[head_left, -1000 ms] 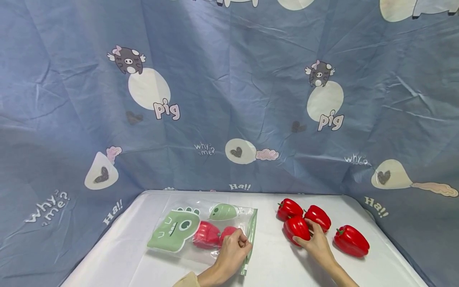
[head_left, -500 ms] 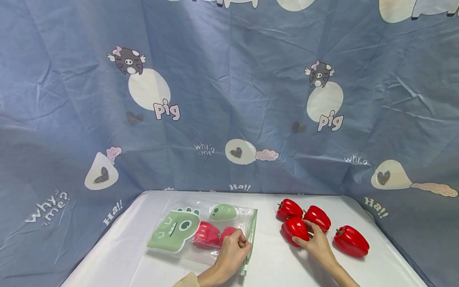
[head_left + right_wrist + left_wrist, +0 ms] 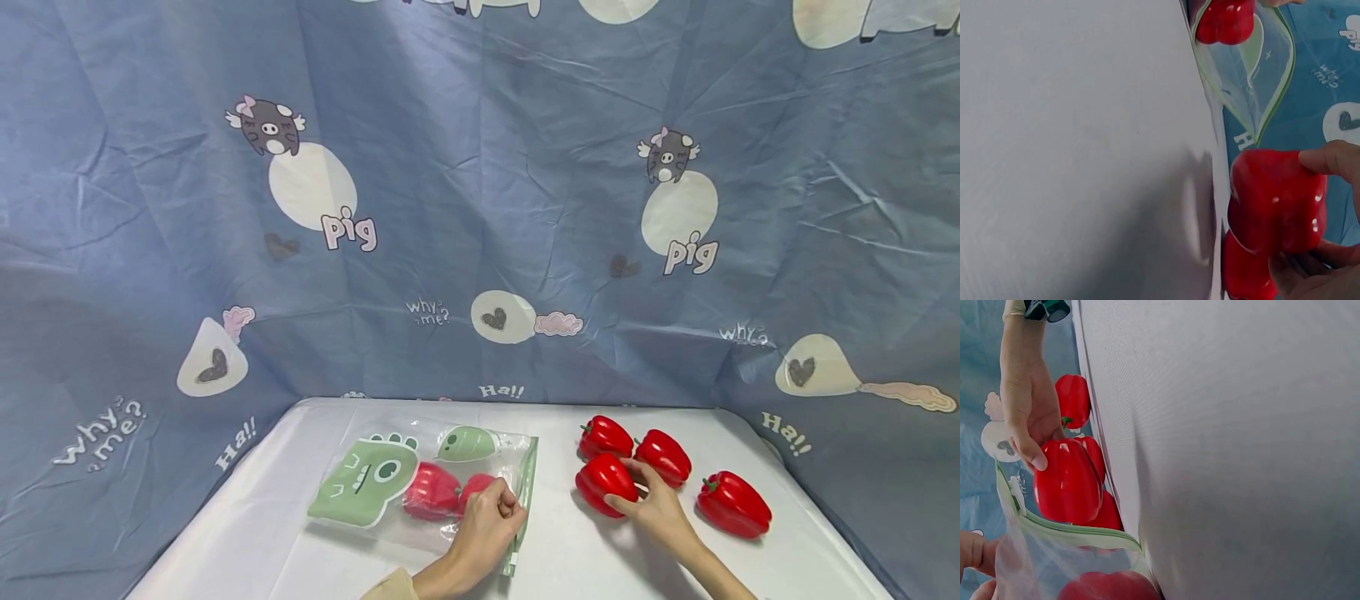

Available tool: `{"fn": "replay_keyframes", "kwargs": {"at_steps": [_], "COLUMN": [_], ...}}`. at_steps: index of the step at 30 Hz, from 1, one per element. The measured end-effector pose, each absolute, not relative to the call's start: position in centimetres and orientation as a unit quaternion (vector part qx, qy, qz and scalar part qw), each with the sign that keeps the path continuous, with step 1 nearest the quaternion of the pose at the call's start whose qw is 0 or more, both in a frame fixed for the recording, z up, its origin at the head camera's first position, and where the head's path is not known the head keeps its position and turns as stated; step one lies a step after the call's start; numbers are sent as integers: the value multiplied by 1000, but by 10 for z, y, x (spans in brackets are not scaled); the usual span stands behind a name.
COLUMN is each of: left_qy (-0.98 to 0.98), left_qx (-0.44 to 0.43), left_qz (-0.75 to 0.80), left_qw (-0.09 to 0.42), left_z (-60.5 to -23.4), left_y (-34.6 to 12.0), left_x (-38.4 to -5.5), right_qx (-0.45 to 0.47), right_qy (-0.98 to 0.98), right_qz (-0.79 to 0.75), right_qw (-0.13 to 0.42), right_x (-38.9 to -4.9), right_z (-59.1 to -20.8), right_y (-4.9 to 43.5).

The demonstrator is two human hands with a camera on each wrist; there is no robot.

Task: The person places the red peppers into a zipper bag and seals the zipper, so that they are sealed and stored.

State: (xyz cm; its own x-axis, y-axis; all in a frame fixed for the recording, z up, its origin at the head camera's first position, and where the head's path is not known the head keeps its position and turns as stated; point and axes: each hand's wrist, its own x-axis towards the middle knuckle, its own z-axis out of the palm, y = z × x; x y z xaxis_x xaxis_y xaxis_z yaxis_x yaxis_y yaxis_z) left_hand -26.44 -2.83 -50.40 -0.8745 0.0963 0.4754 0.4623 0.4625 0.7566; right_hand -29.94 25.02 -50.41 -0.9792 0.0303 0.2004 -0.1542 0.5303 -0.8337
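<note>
My right hand [image 3: 658, 510] grips a red bell pepper [image 3: 604, 483] between thumb and fingers. In the right wrist view that bell pepper [image 3: 1279, 200] is held with its lobed end toward the bag. The left hand [image 3: 487, 533] pinches the upper edge of a clear zip bag [image 3: 405, 537] printed with a green monster. In the right wrist view the mouth of the zip bag [image 3: 1260, 119] gapes apart. Inside the bag lie two red bell peppers [image 3: 431, 492], one partly covered by the left hand.
Just behind the held one are two more bell peppers, one at the back [image 3: 604, 437] and one beside it [image 3: 664, 457]. Another bell pepper [image 3: 735, 504] lies to the right of my right hand. All rest on a white table [image 3: 555, 550] before a blue patterned cloth [image 3: 525, 208].
My right hand has moved a little left with the bell pepper, away from the ones behind it. The left hand and the bag have stayed in place.
</note>
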Motion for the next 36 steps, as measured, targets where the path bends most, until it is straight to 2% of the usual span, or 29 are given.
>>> {"fn": "replay_keyframes", "kwargs": {"at_steps": [36], "left_qy": [-838], "left_qx": [-159], "left_qz": [-489], "left_qw": [181], "left_z": [-504], "left_y": [-28], "left_x": [-264], "right_qx": [111], "right_qy": [-856], "right_qz": [501], "right_qw": [65], "right_x": [-293], "right_z": [-504], "right_y": [205]}}
